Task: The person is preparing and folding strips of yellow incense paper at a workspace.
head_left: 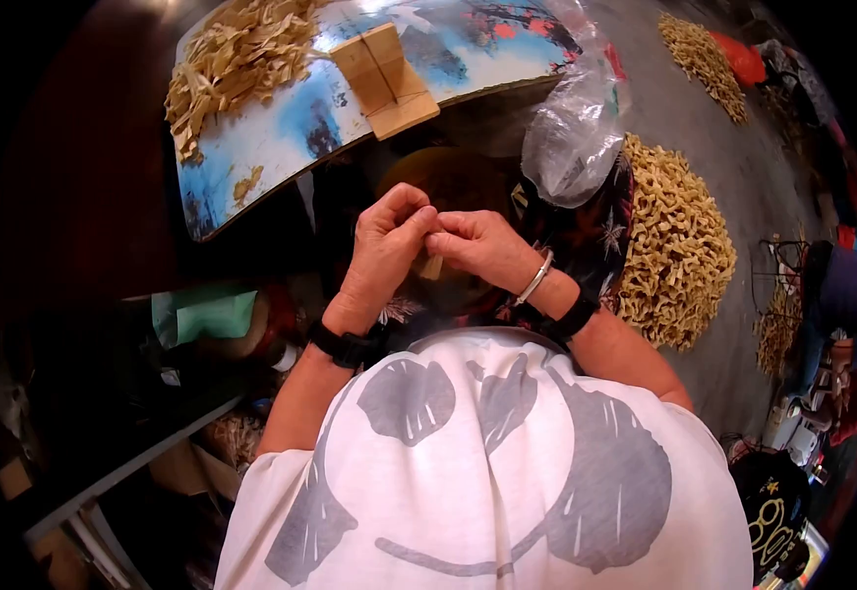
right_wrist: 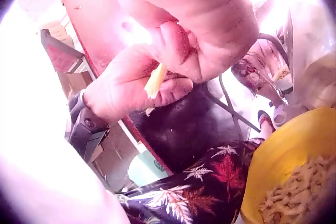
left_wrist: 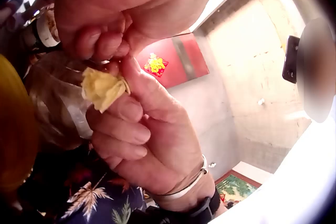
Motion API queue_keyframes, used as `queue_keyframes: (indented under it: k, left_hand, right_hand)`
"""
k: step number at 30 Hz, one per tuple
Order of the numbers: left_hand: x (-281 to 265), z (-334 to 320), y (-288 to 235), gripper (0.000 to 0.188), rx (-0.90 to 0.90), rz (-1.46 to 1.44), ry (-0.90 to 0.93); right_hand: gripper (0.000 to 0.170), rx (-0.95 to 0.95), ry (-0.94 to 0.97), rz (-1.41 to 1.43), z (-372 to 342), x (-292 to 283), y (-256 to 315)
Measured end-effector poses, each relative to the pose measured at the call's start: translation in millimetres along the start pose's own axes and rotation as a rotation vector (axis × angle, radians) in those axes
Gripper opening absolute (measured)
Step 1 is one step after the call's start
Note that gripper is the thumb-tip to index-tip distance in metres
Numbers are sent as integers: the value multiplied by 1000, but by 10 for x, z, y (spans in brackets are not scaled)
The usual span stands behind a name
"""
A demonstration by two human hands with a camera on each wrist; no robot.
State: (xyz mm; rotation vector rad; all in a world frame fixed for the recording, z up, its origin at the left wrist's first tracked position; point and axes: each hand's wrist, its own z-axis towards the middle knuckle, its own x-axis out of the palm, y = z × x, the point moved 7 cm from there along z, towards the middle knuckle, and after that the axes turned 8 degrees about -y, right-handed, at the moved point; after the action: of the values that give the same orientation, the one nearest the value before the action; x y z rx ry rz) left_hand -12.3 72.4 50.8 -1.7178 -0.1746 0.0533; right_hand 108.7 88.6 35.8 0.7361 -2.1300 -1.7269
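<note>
In front of the chest, my two hands meet fingertip to fingertip around a small pale yellow folded strip (head_left: 432,265). My left hand (head_left: 384,236) pinches it with thumb and curled fingers. From the other side my right hand (head_left: 492,246), with a silver bangle above it, pinches it too. A wide, crumpled end of the strip (left_wrist: 102,88) fans out beside the right thumb in the left wrist view. In the right wrist view a narrow end of the strip (right_wrist: 155,81) pokes out below the fingers; the part between the fingertips is hidden.
A blue-and-white painted table (head_left: 281,157) carries a heap of flat strips (head_left: 241,69) and a slotted wooden block (head_left: 389,84). Clear plastic (head_left: 576,147) hangs at its corner. Knotted pieces (head_left: 679,246) lie heaped on the floor. A yellow basin (right_wrist: 262,166) holds more pieces.
</note>
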Motion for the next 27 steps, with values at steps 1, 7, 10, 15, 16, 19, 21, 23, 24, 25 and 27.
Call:
queue_keyframes:
  k: [1,7,10,15,16,19,21,23,24,25,27]
  left_hand:
    - [-10,-4,29,3,-32,-22,-34]
    - [-29,99,158,4,-32,-27,-159]
    - [-66,219,257,7,-9,74,-188]
    - [-44,319,535,14,-126,122,-224]
    - [-33,328,575,18,-146,130,-238]
    - [-18,310,648,21,-202,225,-221]
    - [-10,308,737,22,-252,267,-162]
    - [24,293,794,22,-280,310,-107]
    - [55,284,812,22,-284,327,-82]
    - [84,279,823,22,-288,343,-59]
    - [143,257,835,23,-312,401,-41]
  right_hand:
    - [23,-38,-60,-31,-13,-18,17]
    - [21,-239,-365,-138,-113,-273,17]
    - [24,-390,-589,-215,-486,-716,386]
    - [10,-246,-1147,-401,-1228,-2117,96]
    - [11,-189,-1250,-501,-1368,-2442,-222]
    - [16,88,-1316,-787,-1706,-3115,-1377]
    - [18,362,-1143,-711,-1697,-3193,-2275]
    - [19,513,-970,-626,-1605,-3079,-2948]
    - [20,616,-920,-630,-1560,-3011,-3161]
    - [21,716,-866,-633,-1463,-2903,-3318]
    - [27,829,-811,-611,-1347,-2774,-3467]
